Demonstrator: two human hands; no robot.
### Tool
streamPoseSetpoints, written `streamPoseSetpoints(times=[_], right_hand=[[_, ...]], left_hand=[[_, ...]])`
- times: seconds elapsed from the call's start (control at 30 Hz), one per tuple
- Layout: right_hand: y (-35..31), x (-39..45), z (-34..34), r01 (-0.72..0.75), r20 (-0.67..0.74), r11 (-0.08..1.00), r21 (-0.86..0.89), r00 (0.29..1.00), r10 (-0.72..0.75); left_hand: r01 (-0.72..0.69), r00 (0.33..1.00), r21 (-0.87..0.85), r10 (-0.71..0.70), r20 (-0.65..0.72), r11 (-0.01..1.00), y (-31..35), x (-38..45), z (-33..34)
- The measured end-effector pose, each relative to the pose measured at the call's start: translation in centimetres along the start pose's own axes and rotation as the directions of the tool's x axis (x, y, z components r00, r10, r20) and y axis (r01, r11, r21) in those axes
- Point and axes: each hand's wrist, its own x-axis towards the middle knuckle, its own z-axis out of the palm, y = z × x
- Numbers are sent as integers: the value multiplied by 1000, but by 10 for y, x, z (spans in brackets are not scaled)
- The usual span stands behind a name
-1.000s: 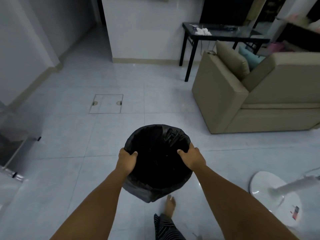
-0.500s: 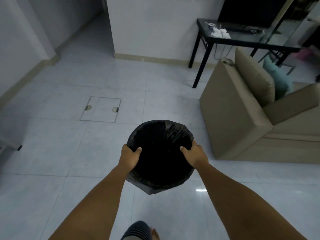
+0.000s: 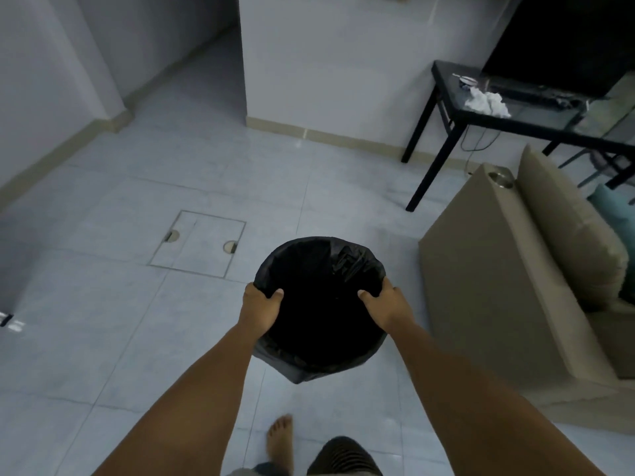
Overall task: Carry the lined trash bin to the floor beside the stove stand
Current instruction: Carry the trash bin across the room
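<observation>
Home living room — beige sofa (image 3: 508,286), black glass-topped table (image 3: 536,111), pale tiled floor (image 3: 103,338), bare foot (image 3: 280,441)

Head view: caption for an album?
Both hands, left and right, carry a black-lined trash bin across tiled floor.

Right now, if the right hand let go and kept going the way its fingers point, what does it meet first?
The right hand points inward across the trash bin mouth, so it would probably first meet the black liner on the far-left rim, near the left hand. Depth is uncertain.

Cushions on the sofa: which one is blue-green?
The teal cushion at the far right edge, partly hidden behind the big tan back cushion. The other cushion matches the beige sofa.
</observation>
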Motion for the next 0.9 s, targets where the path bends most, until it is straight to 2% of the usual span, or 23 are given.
streamPoseSetpoints(times=[0.13,0.47,0.73,0.9], right_hand=[[-41,61,-19,55,33,998,-23,998,-54],[-155,235,-47,225,165,963,-145,966,-201],[-260,331,-51,429,323,879,-209,879,-352],[-337,355,-14,577,435,786,-223,780,-450]], left_hand=[[9,999,-12,-9,-37,1000,36,50,1],[89,953,-195,-141,-269,977,112,178,13],[112,839,-370,-287,-463,922,152,228,8],[103,743,-453,-371,-557,886,151,248,-30]])
